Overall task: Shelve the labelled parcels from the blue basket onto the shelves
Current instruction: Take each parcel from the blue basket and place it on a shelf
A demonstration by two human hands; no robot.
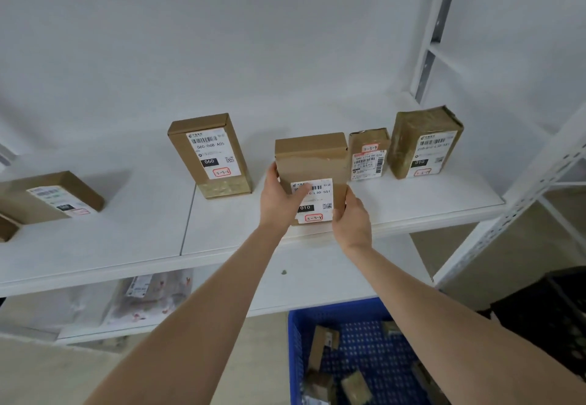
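Parcel point(312, 167) gripped upright by both hands' fingers point(296, 194) (five parcels on this shelf point(126, 240)).

The box I hold point(312, 170) has a label with "010" and a handwritten "3-3-8". The tall box on the left point(209, 154) reads "060-06B A05", "060" and "3-3-6".

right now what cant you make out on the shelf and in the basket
- Held parcel: the left hand covers part of its label, head view.
- Far-left box: cut off by the frame edge.
- Blue basket: the right arm hides part of its contents; parcel labels there are blurred.
- Lower-shelf bags: blurred, labels unreadable.
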